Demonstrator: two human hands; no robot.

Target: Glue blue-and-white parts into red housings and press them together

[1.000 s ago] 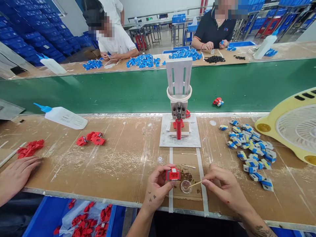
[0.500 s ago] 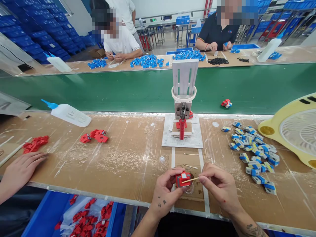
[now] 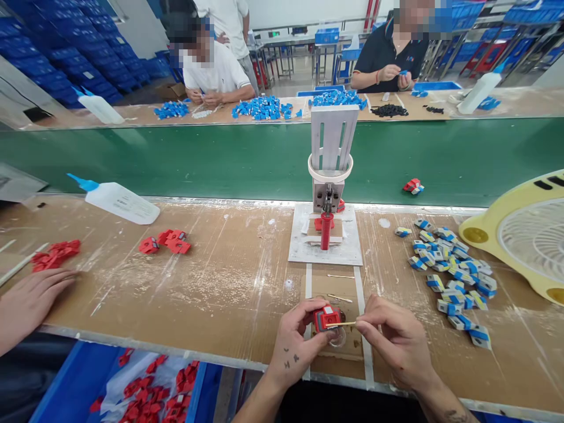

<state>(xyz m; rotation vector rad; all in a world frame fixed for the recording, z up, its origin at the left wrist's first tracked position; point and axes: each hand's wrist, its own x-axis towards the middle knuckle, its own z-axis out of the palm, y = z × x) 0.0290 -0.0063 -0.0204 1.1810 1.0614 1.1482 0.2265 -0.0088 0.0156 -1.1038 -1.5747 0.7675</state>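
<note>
Between thumb and fingers, my left hand (image 3: 296, 343) holds a red block (image 3: 325, 318) with grey and white parts, above the cardboard near the table's front edge. My right hand (image 3: 394, 341) pinches a thin wooden stick (image 3: 346, 324), whose far tip touches the block's front face. Beneath the block, a small clear round dish (image 3: 337, 338) is partly hidden. Two cotton swabs (image 3: 339, 298) lie on the cardboard just beyond. Behind them stands a metal press (image 3: 328, 194) with a red handle (image 3: 325, 231) on a white base plate.
Blue-and-white parts (image 3: 462, 273) and a yellow fan (image 3: 520, 235) are at right. Red parts (image 3: 176, 239) and a glue bottle (image 3: 123, 201) lie left, near another person's hand (image 3: 37, 296). A blue bin (image 3: 66, 382) sits below. Beyond the green belt (image 3: 220, 161), people handle small parts.
The stick's tip has shifted slightly lower and right on the block's face. The view has moved a little. Across the belt, the right-hand person's hands have come together at a blue part.
</note>
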